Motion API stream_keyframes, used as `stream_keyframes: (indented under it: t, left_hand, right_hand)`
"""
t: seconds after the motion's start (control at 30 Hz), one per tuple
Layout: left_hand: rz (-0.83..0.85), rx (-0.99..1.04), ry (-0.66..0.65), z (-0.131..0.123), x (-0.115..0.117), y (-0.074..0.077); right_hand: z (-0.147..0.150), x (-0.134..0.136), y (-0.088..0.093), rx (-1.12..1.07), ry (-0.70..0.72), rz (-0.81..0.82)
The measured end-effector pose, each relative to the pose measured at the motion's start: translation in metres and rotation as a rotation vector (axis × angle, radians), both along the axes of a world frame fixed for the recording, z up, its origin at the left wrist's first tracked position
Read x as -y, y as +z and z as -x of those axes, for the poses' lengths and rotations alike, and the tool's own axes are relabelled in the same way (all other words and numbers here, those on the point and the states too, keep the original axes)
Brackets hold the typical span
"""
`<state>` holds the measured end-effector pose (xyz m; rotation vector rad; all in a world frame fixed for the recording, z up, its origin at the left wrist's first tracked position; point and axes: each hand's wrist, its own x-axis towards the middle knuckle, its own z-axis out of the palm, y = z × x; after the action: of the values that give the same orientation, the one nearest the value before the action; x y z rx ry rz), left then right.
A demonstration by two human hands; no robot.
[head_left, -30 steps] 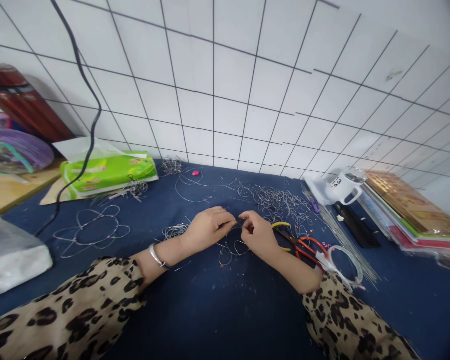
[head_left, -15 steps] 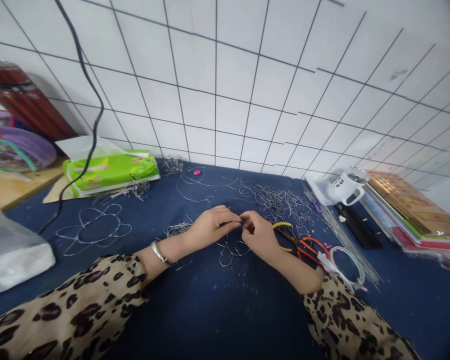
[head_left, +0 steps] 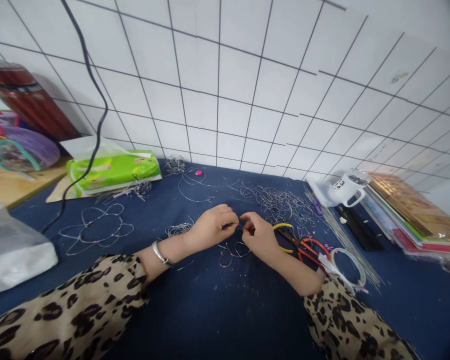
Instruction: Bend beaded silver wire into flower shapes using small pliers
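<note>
My left hand [head_left: 215,226] and my right hand [head_left: 259,234] meet near the middle of the dark blue cloth, with a small gap between the fingertips. Both are closed in a pinch. Thin silvery wire [head_left: 225,256], bent into small loops with tiny beads on it, hangs just below the fingers and runs up into them. Where exactly each hand grips the wire is partly hidden. A coil of wire [head_left: 178,229] lies by my left wrist. Just right of my right hand are yellow-handled pliers [head_left: 284,226] and red-handled scissors [head_left: 310,249].
A flower-shaped wire piece [head_left: 97,226] lies at left, before a green tissue pack [head_left: 114,172]. Tangled wire scraps [head_left: 281,201] spread behind my hands. Straight wires [head_left: 339,235], a clear tubing coil [head_left: 354,270], a white mug [head_left: 348,189] and stacked books [head_left: 408,215] are at right.
The fingertips of my two hands, touching before, are now slightly apart. My left fingers have curled in more. The looped wire stays below them.
</note>
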<state>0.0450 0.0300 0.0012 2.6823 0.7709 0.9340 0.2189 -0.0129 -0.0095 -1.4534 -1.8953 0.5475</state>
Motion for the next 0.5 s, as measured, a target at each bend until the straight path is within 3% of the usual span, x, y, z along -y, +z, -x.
stream_keyframes:
  t: [0.37, 0.5]
  left_hand:
    - [-0.317, -0.312, -0.100, -0.0013, 0.0101, 0.0085]
    - [-0.238, -0.284, -0.111, -0.0018, 0.0080, 0.0081]
  right_hand:
    - [-0.0011, 0.0001, 0.0035, -0.008, 0.015, -0.005]
    - [-0.0017, 0.0009, 0.0050, -0.025, 0.016, -0.008]
